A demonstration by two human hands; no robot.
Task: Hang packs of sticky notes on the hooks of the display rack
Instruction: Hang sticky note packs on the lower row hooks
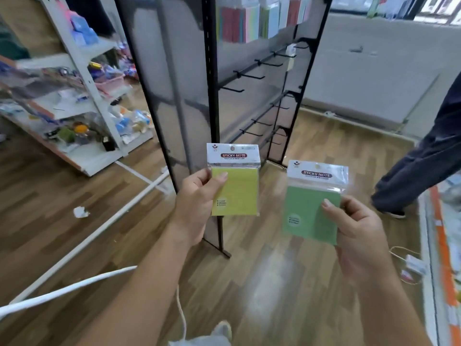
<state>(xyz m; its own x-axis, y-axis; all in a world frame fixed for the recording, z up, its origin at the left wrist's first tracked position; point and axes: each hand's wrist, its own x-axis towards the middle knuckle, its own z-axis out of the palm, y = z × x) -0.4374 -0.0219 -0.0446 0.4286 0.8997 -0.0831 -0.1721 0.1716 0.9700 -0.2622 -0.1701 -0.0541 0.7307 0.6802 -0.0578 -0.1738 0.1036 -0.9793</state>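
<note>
My left hand pinches a yellow-green pack of sticky notes by its left edge, upright, in front of the black display rack. A green pack of sticky notes is held upright in my right hand, thumb on its right side. Both packs have a white header with a hang hole. Rows of bare black hooks stick out from the rack above and beyond the packs. Several coloured packs hang along the rack's top row.
A white shelf unit with mixed goods stands at the left. Another person's legs are at the right, near a low orange-edged shelf. White poles and a paper scrap lie on the wooden floor.
</note>
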